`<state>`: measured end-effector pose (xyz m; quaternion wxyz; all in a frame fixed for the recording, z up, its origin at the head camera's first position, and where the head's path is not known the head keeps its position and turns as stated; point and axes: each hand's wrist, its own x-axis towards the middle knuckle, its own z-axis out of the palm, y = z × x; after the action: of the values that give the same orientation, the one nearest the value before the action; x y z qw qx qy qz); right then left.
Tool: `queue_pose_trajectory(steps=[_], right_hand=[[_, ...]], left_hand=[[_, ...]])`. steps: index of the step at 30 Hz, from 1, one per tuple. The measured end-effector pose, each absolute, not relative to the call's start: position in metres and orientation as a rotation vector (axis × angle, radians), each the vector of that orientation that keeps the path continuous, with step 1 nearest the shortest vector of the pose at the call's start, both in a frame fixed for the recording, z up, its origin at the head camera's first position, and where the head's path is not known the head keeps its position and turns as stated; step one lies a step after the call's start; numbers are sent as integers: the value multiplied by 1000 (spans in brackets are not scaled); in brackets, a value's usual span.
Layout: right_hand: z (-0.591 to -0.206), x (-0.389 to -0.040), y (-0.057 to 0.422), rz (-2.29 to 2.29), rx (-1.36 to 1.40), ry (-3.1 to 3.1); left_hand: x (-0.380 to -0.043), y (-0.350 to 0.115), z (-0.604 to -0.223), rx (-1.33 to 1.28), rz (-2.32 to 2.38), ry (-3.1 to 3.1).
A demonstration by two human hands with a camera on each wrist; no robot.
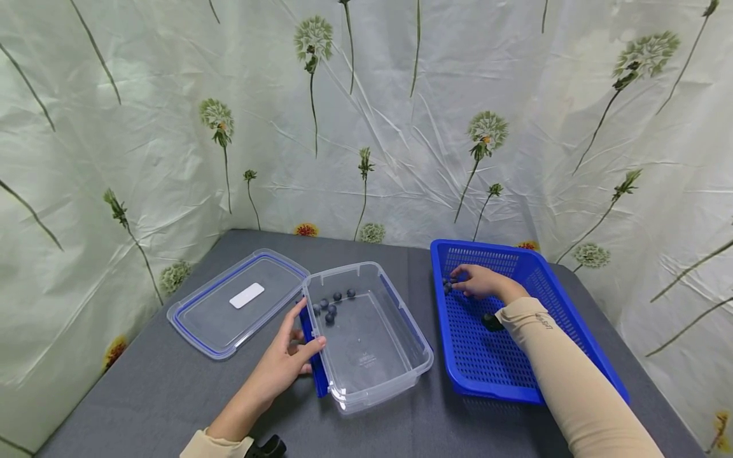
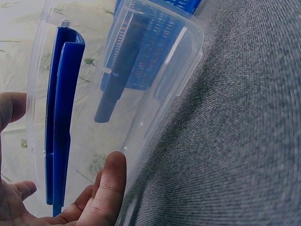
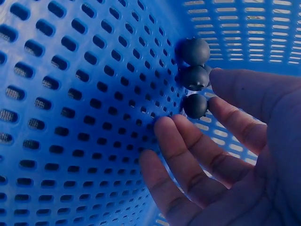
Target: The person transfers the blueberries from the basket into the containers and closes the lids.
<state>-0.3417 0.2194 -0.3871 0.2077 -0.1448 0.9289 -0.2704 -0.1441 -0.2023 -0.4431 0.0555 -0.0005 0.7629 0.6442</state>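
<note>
Reaching in from the lower right of the frame, with a sleeved forearm (image 1: 564, 375) angled up and leftward and the right hand (image 1: 485, 283) inside a blue basket (image 1: 492, 389); holding a loose, unclosed grip, with thumb and forefinger tips right at dark berries (image 3: 195, 52) by the basket's left wall. Gripping, at center, the left side of a clear container (image 1: 372, 343) with the left hand (image 1: 283, 356), thumb over the rim, forefinger stretched along the edge by a blue latch flap (image 1: 319, 376). Gathered in the container's upper left: more berries (image 1: 332, 310). Lying at left on the gray tabletop (image 1: 395, 432): a clear lid (image 1: 246, 324).
</note>
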Motion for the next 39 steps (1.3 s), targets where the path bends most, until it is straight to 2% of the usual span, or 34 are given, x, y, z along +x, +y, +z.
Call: queue_pose_trajectory(steps=[12, 39], right_hand=[[-387, -347, 211, -567, -556, 2688], [-379, -348, 220, -766, -441, 2633]], left_hand=[[-145, -203, -443, -2, 1948, 2325], [-144, -203, -444, -19, 1936, 2339]])
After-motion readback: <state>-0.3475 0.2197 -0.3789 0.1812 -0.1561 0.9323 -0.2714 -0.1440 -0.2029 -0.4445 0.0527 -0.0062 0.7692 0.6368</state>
